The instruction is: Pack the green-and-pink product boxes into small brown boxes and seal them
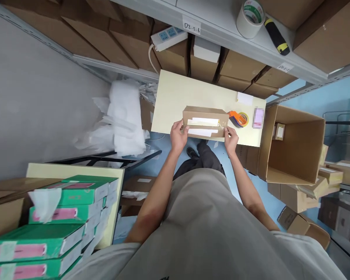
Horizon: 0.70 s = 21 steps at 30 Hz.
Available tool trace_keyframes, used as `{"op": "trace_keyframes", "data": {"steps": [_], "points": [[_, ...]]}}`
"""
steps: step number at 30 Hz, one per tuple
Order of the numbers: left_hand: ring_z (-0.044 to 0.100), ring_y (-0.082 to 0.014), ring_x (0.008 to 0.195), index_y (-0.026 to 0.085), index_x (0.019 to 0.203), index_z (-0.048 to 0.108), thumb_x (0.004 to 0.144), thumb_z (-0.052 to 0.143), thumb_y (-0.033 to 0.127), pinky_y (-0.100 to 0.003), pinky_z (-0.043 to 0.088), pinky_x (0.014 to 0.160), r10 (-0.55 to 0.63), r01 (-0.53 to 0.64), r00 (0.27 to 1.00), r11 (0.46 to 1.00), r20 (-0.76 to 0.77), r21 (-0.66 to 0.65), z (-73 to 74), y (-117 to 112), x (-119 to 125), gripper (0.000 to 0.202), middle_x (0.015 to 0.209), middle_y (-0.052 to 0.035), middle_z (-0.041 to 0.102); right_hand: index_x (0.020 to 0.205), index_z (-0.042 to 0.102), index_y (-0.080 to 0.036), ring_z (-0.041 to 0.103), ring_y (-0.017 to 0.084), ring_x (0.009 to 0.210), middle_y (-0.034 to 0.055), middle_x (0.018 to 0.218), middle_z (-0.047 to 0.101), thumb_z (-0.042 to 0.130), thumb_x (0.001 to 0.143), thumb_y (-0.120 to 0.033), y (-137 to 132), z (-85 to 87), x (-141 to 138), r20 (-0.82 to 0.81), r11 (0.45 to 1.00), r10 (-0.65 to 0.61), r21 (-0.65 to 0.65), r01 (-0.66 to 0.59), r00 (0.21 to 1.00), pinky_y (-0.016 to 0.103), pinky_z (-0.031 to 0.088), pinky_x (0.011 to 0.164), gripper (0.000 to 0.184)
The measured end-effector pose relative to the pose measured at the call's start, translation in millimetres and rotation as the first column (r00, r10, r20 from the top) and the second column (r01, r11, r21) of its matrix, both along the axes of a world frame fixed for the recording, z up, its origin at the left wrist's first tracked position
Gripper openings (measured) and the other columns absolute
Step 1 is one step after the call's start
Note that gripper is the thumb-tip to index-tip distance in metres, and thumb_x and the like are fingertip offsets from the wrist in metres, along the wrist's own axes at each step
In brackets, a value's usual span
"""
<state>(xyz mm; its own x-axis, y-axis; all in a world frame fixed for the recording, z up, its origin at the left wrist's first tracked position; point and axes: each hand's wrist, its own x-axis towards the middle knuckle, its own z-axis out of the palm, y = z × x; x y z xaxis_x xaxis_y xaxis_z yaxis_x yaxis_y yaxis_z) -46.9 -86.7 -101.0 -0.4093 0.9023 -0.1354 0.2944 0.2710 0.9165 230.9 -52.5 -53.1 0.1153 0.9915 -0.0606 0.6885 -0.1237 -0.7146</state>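
A small brown cardboard box [205, 112] is held at the front edge of the cream table [175, 91]. White labels and clear tape run along the side turned to me. My left hand [179, 137] grips its left end, thumb on the near face. At the right end, my right hand [231, 140] pinches the corner near some shiny tape. Just right of the box lies an orange tape dispenser [236, 118] with a yellowish roll. A pink phone-like item [258, 118], partly blurred out, and a white paper [245, 98] are farther right.
A large open carton [294, 175] stands right of the table, a small box inside. Stacked green boxes [76, 198] are at lower left. White foam wrap [124, 116] lies left. The shelf [216, 29] above holds a tape roll [251, 18] and a black-yellow cutter [276, 35].
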Motion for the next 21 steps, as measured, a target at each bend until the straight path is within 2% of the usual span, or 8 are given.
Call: {"op": "trace_keyframes", "data": {"steps": [2, 5, 8, 11, 14, 17, 21], "points": [[0.073, -0.0306, 0.123, 0.020, 0.141, 0.079, 0.097, 0.081, 0.036, -0.042, 0.057, 0.117, 0.016, -0.016, 1.000, 1.000, 0.024, 0.001, -0.9, 9, -6, 0.047, 0.136, -0.0133, 0.078, 0.130, 0.083, -0.017, 0.073, 0.031, 0.131, 0.0202, 0.134, 0.080, 0.041, 0.118, -0.052, 5, -2.2, -6, 0.010, 1.000, 0.012, 0.018, -0.012, 1.000, 0.047, 0.058, 0.115, 0.057], [0.077, -0.0303, 0.122, 0.021, 0.138, 0.078, 0.095, 0.081, 0.033, -0.043, 0.058, 0.116, 0.083, -0.081, 0.995, 0.996, 0.056, -0.044, -6.2, 12, -12, 0.045, 0.136, -0.0127, 0.081, 0.127, 0.084, -0.016, 0.077, 0.030, 0.123, 0.0196, 0.131, 0.081, 0.046, 0.116, -0.047, 3, -12.5, -16, 0.024, 1.000, 0.006, -0.028, -0.006, 1.000, 0.044, 0.061, 0.109, 0.051], [0.078, -0.0293, 0.123, 0.021, 0.135, 0.077, 0.096, 0.076, 0.024, -0.043, 0.059, 0.116, 0.104, -0.101, 0.994, 0.992, 0.040, -0.082, -14.3, -2, -14, 0.040, 0.136, -0.0124, 0.081, 0.122, 0.084, -0.011, 0.081, 0.028, 0.108, 0.0209, 0.127, 0.083, 0.057, 0.110, -0.034, -19, -28.4, -24, 0.000, 0.992, -0.011, -0.129, 0.011, 1.000, 0.039, 0.063, 0.102, 0.038], [0.076, -0.0302, 0.121, 0.019, 0.124, 0.079, 0.094, 0.072, 0.018, -0.042, 0.063, 0.108, 0.117, -0.118, 0.993, 0.984, -0.012, -0.131, -22.7, -23, -14, 0.031, 0.132, -0.0160, 0.078, 0.120, 0.084, -0.011, 0.081, 0.028, 0.104, 0.0201, 0.125, 0.084, 0.061, 0.104, -0.025, -48, -43.7, -28, 0.026, 0.970, 0.007, -0.243, 0.000, 1.000, 0.038, 0.063, 0.101, 0.031], [0.074, -0.0327, 0.117, 0.019, 0.110, 0.080, 0.091, 0.070, 0.015, -0.044, 0.065, 0.101, 0.149, -0.155, 0.988, 0.972, -0.049, -0.177, -29.9, -34, -14, 0.022, 0.117, -0.0168, 0.075, 0.117, 0.084, -0.013, 0.082, 0.029, 0.103, 0.0187, 0.127, 0.084, 0.061, 0.102, -0.020, -62, -53.6, -31, 0.065, 0.957, 0.027, -0.289, -0.007, 0.997, 0.038, 0.062, 0.101, 0.029], [0.075, -0.0308, 0.109, 0.021, 0.100, 0.078, 0.088, 0.070, 0.012, -0.047, 0.061, 0.109, 0.182, -0.191, 0.981, 0.957, -0.061, -0.217, -34.7, -21, -16, 0.016, 0.102, -0.0119, 0.071, 0.116, 0.084, -0.014, 0.082, 0.030, 0.103, 0.0189, 0.127, 0.083, 0.062, 0.102, -0.021, -50, -57.9, -35, 0.079, 0.958, 0.042, -0.287, -0.018, 0.996, 0.038, 0.062, 0.100, 0.027], [0.079, -0.0271, 0.098, 0.020, 0.108, 0.077, 0.086, 0.072, 0.013, -0.046, 0.059, 0.112, 0.215, -0.218, 0.976, 0.952, -0.036, -0.213, -35.7, 23, -22, 0.024, 0.112, -0.0132, 0.073, 0.122, 0.082, -0.014, 0.081, 0.028, 0.105, 0.0188, 0.130, 0.082, 0.061, 0.106, -0.023, -9, -59.3, -43, 0.090, 0.957, 0.107, -0.278, -0.078, 0.990, 0.036, 0.061, 0.102, 0.028]]}}
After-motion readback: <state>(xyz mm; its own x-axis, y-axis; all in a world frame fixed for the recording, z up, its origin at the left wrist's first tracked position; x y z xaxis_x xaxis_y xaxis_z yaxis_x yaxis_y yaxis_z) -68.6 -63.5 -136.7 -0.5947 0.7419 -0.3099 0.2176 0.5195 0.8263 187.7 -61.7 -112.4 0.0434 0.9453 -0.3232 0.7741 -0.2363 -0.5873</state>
